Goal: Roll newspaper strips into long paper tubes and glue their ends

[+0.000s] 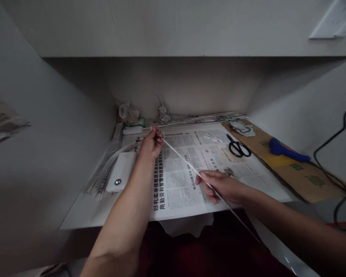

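A long thin white paper stick point(180, 156) slants between my two hands, above a newspaper sheet point(175, 188). My left hand point(154, 142) pinches its upper end with closed fingers, at the far side of the newspaper. Lower down and to the right, my right hand point(219, 186) has the stick between thumb and fingers. Beyond that hand the stick runs on down past the table edge toward my lap. Black-handled scissors point(240, 148) lie to the right, with several short white pieces point(213, 137) beside them.
A white power bank point(121, 173) and a stack of paper strips point(102, 177) lie at the left. Rolled newspaper rods point(207, 118) line the back, near a wound bundle point(163, 113). A blue glue gun point(288, 151) rests on cardboard point(305, 188); its cable hangs right. A shelf overhangs.
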Demonstrator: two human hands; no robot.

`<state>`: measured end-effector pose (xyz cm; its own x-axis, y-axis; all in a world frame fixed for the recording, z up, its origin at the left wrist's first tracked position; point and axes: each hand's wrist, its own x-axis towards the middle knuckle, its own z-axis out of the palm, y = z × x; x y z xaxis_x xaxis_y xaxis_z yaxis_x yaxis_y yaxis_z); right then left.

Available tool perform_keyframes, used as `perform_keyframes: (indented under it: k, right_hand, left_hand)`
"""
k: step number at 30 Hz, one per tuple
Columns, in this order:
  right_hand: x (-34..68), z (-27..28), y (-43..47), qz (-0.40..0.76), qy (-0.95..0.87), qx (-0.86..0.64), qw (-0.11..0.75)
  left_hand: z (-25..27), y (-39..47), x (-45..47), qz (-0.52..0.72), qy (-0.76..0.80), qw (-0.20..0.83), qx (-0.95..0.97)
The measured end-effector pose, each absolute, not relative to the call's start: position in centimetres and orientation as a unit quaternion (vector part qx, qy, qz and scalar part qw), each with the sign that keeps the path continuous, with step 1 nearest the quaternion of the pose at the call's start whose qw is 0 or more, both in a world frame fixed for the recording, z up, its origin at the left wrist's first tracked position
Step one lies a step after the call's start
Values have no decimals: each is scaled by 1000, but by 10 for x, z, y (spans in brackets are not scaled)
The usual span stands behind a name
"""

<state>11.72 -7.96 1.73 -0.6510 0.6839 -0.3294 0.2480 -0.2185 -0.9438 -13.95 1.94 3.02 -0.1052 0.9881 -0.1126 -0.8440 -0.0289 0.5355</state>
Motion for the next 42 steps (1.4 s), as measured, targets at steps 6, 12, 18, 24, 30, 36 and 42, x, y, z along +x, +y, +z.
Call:
perform_keyframes:
  k: [6,12,18,24,30,36,42]
  right_hand:
    - [96,25,-61,367,-786,-441,229]
    - [91,14,-59,714,-581,-355,166]
    - [82,21,-41,614,-669,-379,176]
    - [67,20,-19,441,-769,-399,232]
    - [69,13,-17,795,-514,-279,164]
    - [67,6,-9,671,-615,-347,225]
    - [72,-4,-8,560,-698,-370,252]
  left_hand:
    - [29,17,-128,681,299,644,179]
    - [30,17,-129,669,269,669,179]
    - [28,17,-123,666,294,659,188]
    - [26,18,-121,670,320,643,187]
    - [28,18,-122,660,297,667,178]
    - [25,15,-108,655,340,644,201]
    - [22,10,-93,628,364,648,232]
